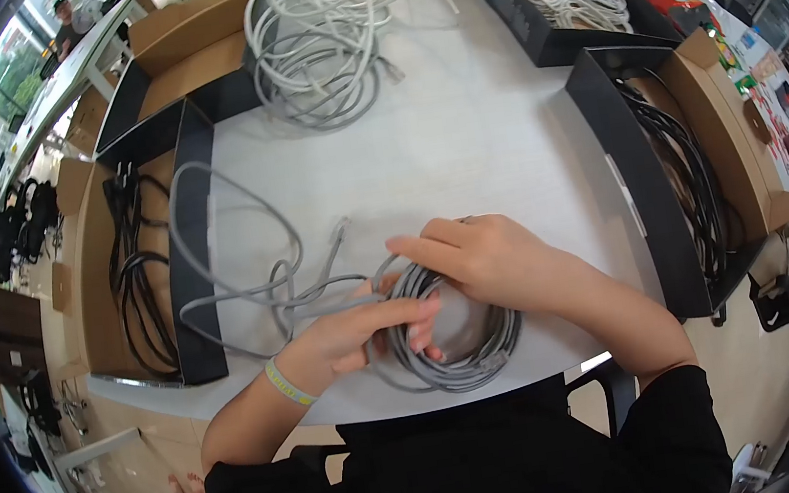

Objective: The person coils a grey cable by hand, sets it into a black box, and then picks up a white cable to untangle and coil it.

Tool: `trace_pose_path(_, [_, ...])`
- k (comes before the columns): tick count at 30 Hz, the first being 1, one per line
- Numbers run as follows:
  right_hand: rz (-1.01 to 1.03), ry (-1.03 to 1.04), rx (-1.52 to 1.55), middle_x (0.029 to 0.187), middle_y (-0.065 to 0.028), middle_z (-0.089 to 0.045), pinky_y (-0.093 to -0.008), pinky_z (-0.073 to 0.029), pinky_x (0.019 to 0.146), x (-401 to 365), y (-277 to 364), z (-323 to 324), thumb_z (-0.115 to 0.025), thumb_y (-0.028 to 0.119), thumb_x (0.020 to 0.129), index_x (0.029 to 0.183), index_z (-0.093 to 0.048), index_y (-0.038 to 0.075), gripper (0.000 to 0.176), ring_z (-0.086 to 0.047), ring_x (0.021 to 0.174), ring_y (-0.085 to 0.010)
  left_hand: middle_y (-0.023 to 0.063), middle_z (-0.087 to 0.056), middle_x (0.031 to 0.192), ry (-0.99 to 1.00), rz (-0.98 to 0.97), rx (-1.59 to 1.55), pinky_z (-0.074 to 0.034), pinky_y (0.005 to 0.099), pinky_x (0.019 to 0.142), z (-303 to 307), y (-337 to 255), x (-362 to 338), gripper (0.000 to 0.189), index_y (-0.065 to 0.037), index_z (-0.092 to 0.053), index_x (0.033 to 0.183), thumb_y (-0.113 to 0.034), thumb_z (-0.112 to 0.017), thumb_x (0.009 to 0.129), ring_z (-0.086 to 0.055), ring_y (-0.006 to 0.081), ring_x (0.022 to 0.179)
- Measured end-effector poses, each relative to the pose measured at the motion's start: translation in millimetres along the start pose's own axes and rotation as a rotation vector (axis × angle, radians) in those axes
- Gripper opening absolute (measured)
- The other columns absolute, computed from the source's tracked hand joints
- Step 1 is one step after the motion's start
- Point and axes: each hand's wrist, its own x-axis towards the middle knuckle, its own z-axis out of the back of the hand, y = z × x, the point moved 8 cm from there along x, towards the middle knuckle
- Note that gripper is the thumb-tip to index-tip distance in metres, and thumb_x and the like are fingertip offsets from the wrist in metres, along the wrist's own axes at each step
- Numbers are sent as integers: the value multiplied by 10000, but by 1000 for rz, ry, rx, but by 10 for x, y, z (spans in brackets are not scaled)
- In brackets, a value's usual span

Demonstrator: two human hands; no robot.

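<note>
A coil of grey cable point(502, 344) stands in loops near the table's front edge. My left hand point(380, 325), with a pale band on its wrist, has its fingers wrapped round the coil's left side. At the coil's top, my right hand point(479, 254) pinches the loops between thumb and fingers. A loose length of grey cable point(190, 262) runs from the coil out to the left, over the edge of the left black box. One cable end with a clear plug point(341, 231) lies on the table just left of my right hand.
Black boxes with black cables stand at left point(196, 300) and right point(642, 216). A tangled white and grey cable pile point(319, 69) lies at the back, beside a box point(186, 70). Another box point(525, 28) holds white coils. A person point(66, 29) is far back left.
</note>
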Motion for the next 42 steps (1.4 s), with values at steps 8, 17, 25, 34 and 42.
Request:
trace_pose_path(8, [305, -9, 65, 684, -40, -423, -293, -442, 428, -37, 276, 45, -507, 138, 693, 820, -490, 88, 138, -543, 530, -180, 56, -505, 609, 174, 53, -73, -456, 417, 796, -319, 121, -32, 204, 16, -512, 857, -183, -544, 829, -555, 184, 612])
trace_pose_path(17, [-237, -75, 1435, 1211, -137, -407, -350, -396, 866, 19, -328, -3, -686, 235, 718, 1352, -165, 83, 834, -467, 1061, -240, -62, -289, 422, 352, -306, -296, -371, 264, 506, -108, -177, -181, 394, -144, -317, 530, -310, -405, 877, -324, 73, 370])
trace_pose_path(25, [-113, 45, 1684, 1157, -150, -486, -364, -417, 837, 21, 317, -89, -780, 259, 629, 1329, -144, 55, 967, -530, 996, -235, -18, -347, 396, 228, -745, -216, -367, 256, 448, 31, -640, -461, 340, -137, -317, 464, -181, -406, 789, -348, 95, 339])
trace_pose_path(34, [464, -347, 316, 618, -39, -426, -278, -400, 505, -218, 821, 302, -588, 69, 660, 1048, -456, 40, 410, -470, 514, -158, 95, -558, 757, -275, -1006, 548, -431, 391, 829, 20, -676, -419, 174, -28, -480, 674, -106, -495, 830, -554, 190, 775])
trace_pose_path(42, [573, -362, -55, 636, -3, -358, -238, -364, 571, -189, 925, 38, -555, 155, 676, 985, -473, 123, 322, -393, 523, -124, 173, -478, 1044, -243, -1110, 369, -414, 426, 876, 67, -701, -388, 221, -83, -357, 902, -299, -323, 930, -457, 328, 1088])
